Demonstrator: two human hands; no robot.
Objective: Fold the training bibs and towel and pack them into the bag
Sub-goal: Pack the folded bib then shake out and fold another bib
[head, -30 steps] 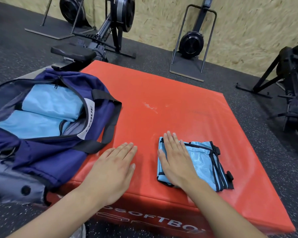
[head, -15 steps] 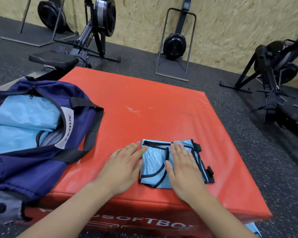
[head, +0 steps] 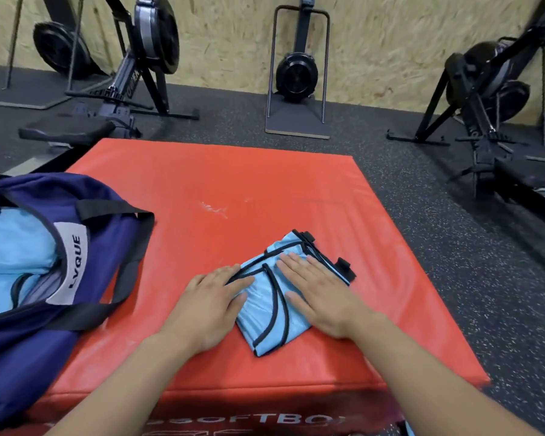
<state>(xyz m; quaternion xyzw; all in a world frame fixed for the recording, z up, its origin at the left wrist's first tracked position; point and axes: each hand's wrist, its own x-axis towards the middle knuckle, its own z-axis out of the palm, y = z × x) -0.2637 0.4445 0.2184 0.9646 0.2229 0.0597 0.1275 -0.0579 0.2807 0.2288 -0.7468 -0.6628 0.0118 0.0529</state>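
A folded light-blue training bib point(head: 266, 313) with black trim lies near the front of the red soft box point(head: 221, 190). My left hand point(head: 211, 305) lies flat, with its fingertips on the bib's left edge. My right hand point(head: 320, 292) presses flat on the bib's right half. The navy duffel bag point(head: 101, 247) sits open on the box's left side. Light-blue folded fabric point(head: 13, 247) shows inside it.
Black rowing machines point(head: 139, 64) and stands point(head: 296, 77) line the wood-panel wall behind the box. More black gym equipment point(head: 485, 99) stands at the right. Speckled black rubber flooring surrounds the box.
My left hand slid right from the bare box top onto the bib's left edge. My right hand shifted to the bib's right side. The bib now lies turned at an angle.
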